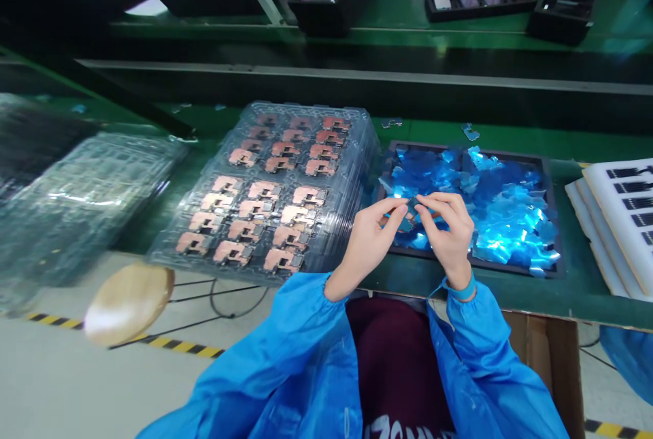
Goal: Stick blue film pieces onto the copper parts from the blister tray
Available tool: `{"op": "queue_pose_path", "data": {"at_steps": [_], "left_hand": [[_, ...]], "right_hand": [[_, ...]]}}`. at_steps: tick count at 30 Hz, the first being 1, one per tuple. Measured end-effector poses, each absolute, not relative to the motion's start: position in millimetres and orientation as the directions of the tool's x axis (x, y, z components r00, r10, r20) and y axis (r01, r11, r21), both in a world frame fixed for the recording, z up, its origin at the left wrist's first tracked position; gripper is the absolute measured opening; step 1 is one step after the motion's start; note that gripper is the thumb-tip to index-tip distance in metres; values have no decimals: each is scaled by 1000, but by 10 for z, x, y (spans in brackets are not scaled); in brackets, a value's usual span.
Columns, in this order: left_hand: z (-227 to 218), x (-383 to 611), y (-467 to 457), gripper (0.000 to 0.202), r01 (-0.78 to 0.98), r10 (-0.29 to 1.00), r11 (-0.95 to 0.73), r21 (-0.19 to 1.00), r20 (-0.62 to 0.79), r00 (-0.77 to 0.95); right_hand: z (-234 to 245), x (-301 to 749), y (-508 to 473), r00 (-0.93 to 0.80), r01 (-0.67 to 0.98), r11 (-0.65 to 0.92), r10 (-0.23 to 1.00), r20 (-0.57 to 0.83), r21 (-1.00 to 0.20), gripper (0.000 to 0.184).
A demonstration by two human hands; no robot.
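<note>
Just above the dark tray's left part, both hands meet at a small copper-coloured metal part [409, 216], mostly hidden by my fingers. My left hand [368, 238] pinches it from the left between thumb and fingertips. From the other side my right hand [449, 228], with a blue band at the wrist, is closed in a pinch at its upper edge; whether film is also in those fingertips I cannot tell. Beneath lies a heap of shiny blue film pieces [510, 214] inside the black-rimmed tray [554, 221]. To the left, a clear plastic tray stack [204, 184] carries rows of similar copper-coloured parts [245, 229].
More clear trays [96, 187] are piled at far left. White foam sheets [607, 221] with dark slots stand at the right. Loose film scraps [470, 131] lie behind the tray. Across the bench, people in pink sleeves work by black boxes [331, 0]. A round stool [130, 303] stands below.
</note>
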State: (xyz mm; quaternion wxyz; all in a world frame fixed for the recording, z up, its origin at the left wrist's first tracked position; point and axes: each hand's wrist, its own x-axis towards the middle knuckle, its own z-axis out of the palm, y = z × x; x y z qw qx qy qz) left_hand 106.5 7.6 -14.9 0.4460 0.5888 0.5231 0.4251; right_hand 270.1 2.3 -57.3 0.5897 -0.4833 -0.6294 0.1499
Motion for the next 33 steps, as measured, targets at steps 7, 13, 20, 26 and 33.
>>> {"op": "queue_pose_path", "data": {"at_steps": [7,13,20,26,33], "left_hand": [[-196,1088,95,37,-106,956,269,957,-253,148],[-224,1031,145,32,-353,895,447,822,-408,183],[-237,1019,233,31,-490,909,394,778,-409,82],[-250,1069,260,38,-442,942,244,863,-319,-102],[-257,1149,206,40,-356,946,247,901,-304,-114]], "right_hand": [[-632,2730,7,176,618,396,772,610,-679,15],[-622,2766,-40,57,583,513,747,662,-629,18],[-652,2744,-69,69,501,632,651,756,-591,14],[-738,2800,-15,454,542,288,690,564,-790,17],[-769,2832,113,229,667,258,821,522,-699,34]]}}
